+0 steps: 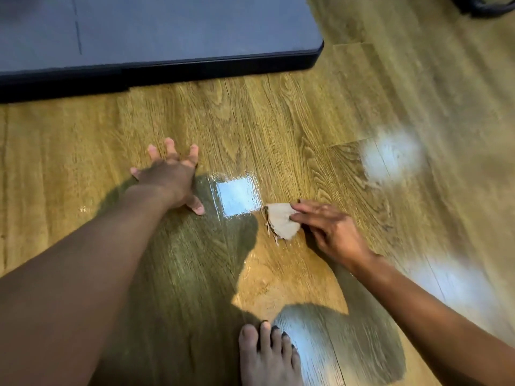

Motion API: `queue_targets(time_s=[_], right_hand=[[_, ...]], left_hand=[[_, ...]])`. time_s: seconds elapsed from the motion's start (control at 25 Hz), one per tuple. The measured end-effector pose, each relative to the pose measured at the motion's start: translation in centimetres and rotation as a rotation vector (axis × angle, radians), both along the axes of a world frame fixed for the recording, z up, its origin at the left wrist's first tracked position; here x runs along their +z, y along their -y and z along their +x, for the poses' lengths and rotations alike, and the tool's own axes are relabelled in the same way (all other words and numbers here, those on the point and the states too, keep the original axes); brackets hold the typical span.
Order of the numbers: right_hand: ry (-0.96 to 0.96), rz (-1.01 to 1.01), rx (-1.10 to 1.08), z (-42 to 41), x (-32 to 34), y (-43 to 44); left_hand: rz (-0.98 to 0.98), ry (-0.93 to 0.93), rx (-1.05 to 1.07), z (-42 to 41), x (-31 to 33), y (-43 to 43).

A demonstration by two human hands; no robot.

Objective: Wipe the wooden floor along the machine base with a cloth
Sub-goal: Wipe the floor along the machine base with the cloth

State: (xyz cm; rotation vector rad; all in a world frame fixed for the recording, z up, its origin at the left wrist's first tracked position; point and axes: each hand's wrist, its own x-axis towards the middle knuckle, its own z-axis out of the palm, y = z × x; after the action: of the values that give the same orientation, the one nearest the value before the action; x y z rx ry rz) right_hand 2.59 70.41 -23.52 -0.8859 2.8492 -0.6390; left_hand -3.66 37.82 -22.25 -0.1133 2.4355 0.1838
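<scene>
- The cloth (281, 221) is a small, pale, folded piece with a frayed left edge. It lies flat on the wooden floor (278, 121), in front of the machine base (167, 37) but well apart from its dark edge.
- The right hand (328, 227) lies on the cloth's right side. Its fingers (306, 208) are fairly straight and laid across the fabric, pressing it down rather than bunching it. I cannot tell whether the thumb is tucked under the cloth.
- The left hand (170, 176) holds nothing. Its fingers are spread wide and planted on the boards as a prop, to the left of a bright glare patch (238, 196).
- The cloth looks light, soft and limp, so it will probably fold or roll under itself if pushed from one corner only. A flat palm or several fingers over its middle should keep it spread.
- The frayed edge looks weak. Dragging by it could shed threads, so the better hold is on the folded body.
- The floor looks glossy, perhaps damp. The cloth should glide easily, but it may slip out from under light fingertip pressure, so firm downward pressure seems wise.
- A bare foot (267, 355) stands near the bottom, behind both hands.
- To follow the base, the cloth needs to travel forward, up against that dark edge.
</scene>
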Motion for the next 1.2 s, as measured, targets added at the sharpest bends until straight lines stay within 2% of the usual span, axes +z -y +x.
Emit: queue_targets(time_s=[0.08, 0.28, 0.36, 0.48, 0.56, 0.68, 0.8, 0.92, 1.08, 1.2], right_hand=[[-0.01, -0.005, -0.065, -0.6, -0.1, 0.7], [0.004, -0.119, -0.006, 5.0, -0.7, -2.4], [0.0, -0.12, -0.019, 1.5, -0.7, -1.4], [-0.09, -0.059, -0.054, -8.0, -0.7, 3.2], [-0.072, -0.068, -0.111, -12.7, -0.5, 5.8], [-0.074, -0.097, -0.157, -11.4, -1.3, 5.4], [-0.088, -0.112, -0.098, -7.6, -1.4, 2.7], [-0.099, -0.045, -0.065, -12.7, -0.9, 4.3], [-0.031, -0.048, -0.198, -22.2, -0.3, 8.6], [-0.029, -0.046, -0.244, -20.8, -1.1, 8.3]], left_hand=[[0.006, 0.008, 0.005, 0.1, 0.0, 0.1], [-0.005, 0.005, -0.008, 0.1, -0.2, 0.0], [-0.015, 0.018, -0.011, -0.1, -0.2, -0.2], [-0.008, 0.026, -0.013, -0.1, -0.4, 0.2], [-0.002, 0.025, -0.007, -0.2, -0.4, 0.4], [-0.01, 0.039, -0.007, -0.3, -0.9, 0.4], [0.006, 0.06, -0.013, -0.6, -1.7, 0.1], [0.005, 0.052, -0.028, -0.7, -2.1, 0.2], [-0.006, 0.037, -0.038, -0.5, -1.3, 0.1], [-0.003, 0.051, -0.034, -0.3, -0.8, 0.0]])
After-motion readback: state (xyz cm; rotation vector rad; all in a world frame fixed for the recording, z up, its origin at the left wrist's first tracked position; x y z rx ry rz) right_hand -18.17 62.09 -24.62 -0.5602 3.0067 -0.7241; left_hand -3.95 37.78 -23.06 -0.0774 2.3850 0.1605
